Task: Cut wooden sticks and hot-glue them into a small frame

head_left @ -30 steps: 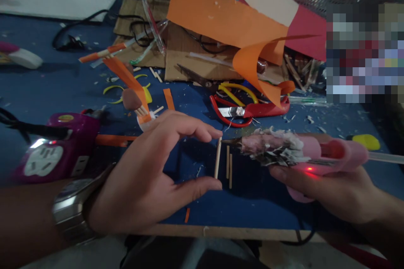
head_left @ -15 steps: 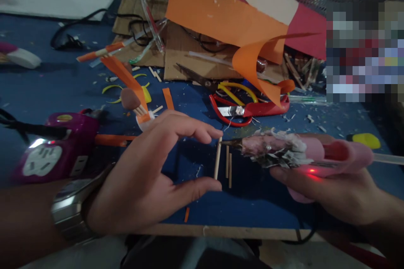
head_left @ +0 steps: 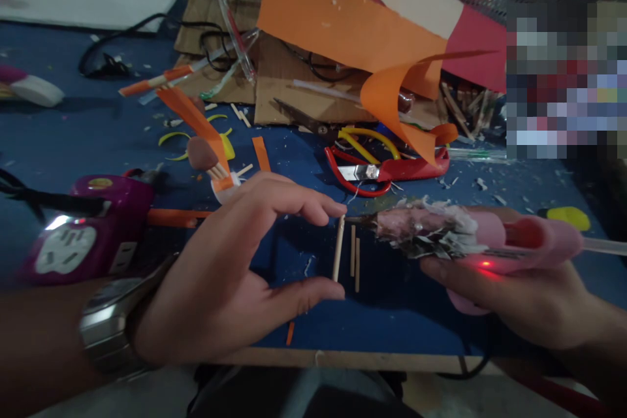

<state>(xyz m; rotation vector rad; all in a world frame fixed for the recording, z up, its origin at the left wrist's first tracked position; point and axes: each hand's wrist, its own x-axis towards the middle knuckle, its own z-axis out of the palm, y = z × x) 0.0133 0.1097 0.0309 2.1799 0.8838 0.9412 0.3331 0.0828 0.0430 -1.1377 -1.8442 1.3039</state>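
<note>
Between thumb and fingertips, my left hand (head_left: 245, 261) grips a short wooden stick (head_left: 337, 249) by its two ends. My right hand (head_left: 519, 294) is wrapped round a pink hot glue gun (head_left: 490, 235) with a lit red light and a clear glue stick (head_left: 605, 246) out of its back. Strips of fluffy grey residue cling to its front. The nozzle points left, at or very near the stick's upper end; I cannot tell whether they touch. Two more wooden sticks (head_left: 357, 264) lie on the blue table (head_left: 392, 326) just right of the held one.
Red-handled scissors (head_left: 386, 171) lie beyond my hands, near orange foam sheets (head_left: 343, 23) and cardboard (head_left: 289, 88). At left sits a purple power socket (head_left: 88, 228) with a black cable. An orange strip figure with a brown knob (head_left: 202, 154) stands behind my left hand.
Both hands keep almost the same pose. The glue gun has shifted very slightly, its nozzle still by the stick's upper end.
</note>
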